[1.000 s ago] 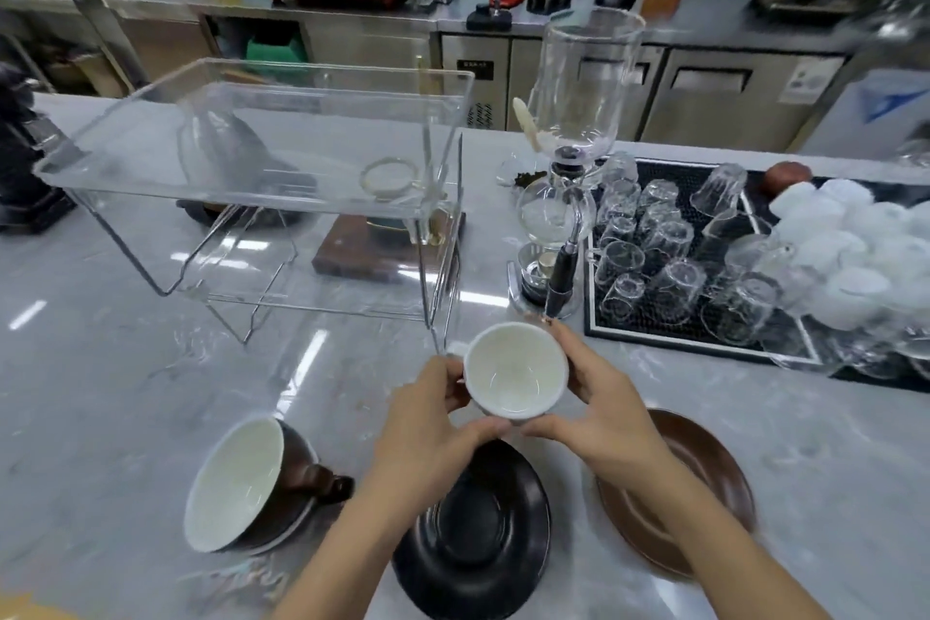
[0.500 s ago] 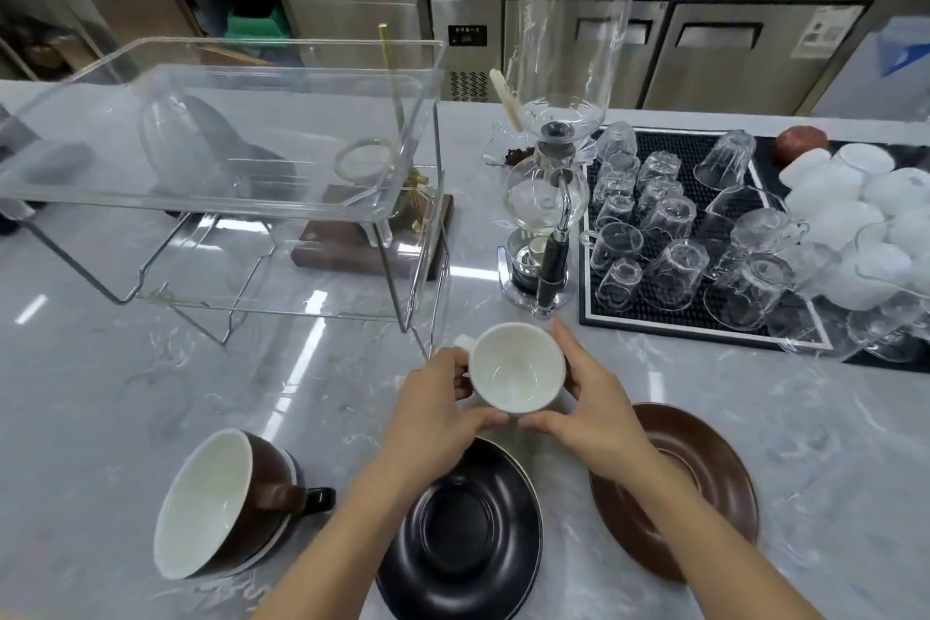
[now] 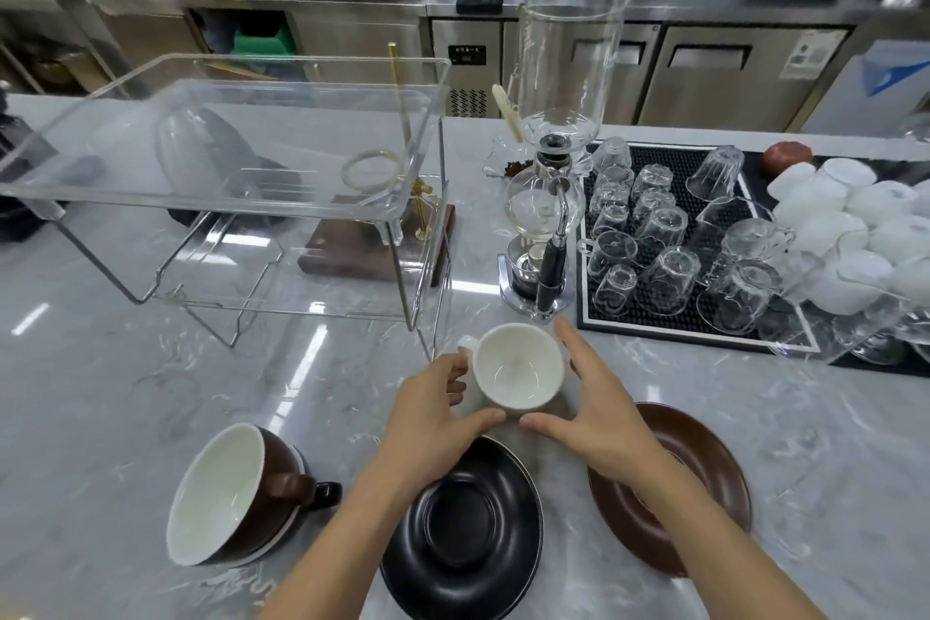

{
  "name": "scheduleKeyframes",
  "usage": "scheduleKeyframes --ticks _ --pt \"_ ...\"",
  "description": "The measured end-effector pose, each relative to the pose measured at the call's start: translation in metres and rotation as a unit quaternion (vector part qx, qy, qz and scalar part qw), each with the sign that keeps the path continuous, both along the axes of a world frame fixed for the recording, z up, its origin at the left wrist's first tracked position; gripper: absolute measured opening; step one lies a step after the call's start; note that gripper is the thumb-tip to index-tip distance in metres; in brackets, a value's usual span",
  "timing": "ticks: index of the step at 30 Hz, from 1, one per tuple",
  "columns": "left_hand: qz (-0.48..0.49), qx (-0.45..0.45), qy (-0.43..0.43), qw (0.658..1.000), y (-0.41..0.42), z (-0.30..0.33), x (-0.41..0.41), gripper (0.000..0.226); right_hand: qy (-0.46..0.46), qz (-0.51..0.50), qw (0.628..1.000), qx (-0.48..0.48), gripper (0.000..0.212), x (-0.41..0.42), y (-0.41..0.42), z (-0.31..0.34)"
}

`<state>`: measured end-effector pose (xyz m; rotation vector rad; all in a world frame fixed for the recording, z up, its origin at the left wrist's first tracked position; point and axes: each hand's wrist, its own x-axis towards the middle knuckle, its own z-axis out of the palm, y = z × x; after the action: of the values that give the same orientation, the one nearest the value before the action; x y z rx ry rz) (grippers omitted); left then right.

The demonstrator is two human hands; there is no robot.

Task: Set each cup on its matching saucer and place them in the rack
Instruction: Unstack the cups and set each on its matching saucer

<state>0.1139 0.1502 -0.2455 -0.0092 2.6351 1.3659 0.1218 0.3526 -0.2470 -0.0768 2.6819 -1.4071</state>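
the white cup (image 3: 518, 365) sits upright near the middle of the marble counter (image 3: 100, 393), just beyond the black saucer (image 3: 460, 526); the left hand (image 3: 433, 410) holds it, fingers curled at the handle side and the thumb along its near wall; the right hand (image 3: 596, 405) stands just beside its right side with straight, spread fingers, and whether they touch the cup cannot be told; the brown saucer (image 3: 704, 473) lies near right, partly under the right forearm; at the near left a brown cup (image 3: 236, 493) lies tipped on its side, white inside showing, with something pale under it; the clear rack (image 3: 226, 176) stands on wire legs at the far left; a siphon brewer (image 3: 548, 196) rises beyond the white cup, with upturned glasses (image 3: 659, 237) on a black mat (image 3: 674, 156) to its right.
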Motion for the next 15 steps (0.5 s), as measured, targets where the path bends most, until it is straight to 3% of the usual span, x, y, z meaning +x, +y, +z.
scheduleKeyframes --ticks 7,15 --pt "0.027 -0.005 0.073 0.997 -0.02 0.025 0.044 0.063 0.097 0.017 0.994 0.048 0.093 0.026 -0.017 0.024" --pt "0.059 -0.036 0.189 0.979 -0.056 0.055 0.091 0.055 0.116 0.079 0.99 -0.004 0.074 0.047 -0.058 0.053"
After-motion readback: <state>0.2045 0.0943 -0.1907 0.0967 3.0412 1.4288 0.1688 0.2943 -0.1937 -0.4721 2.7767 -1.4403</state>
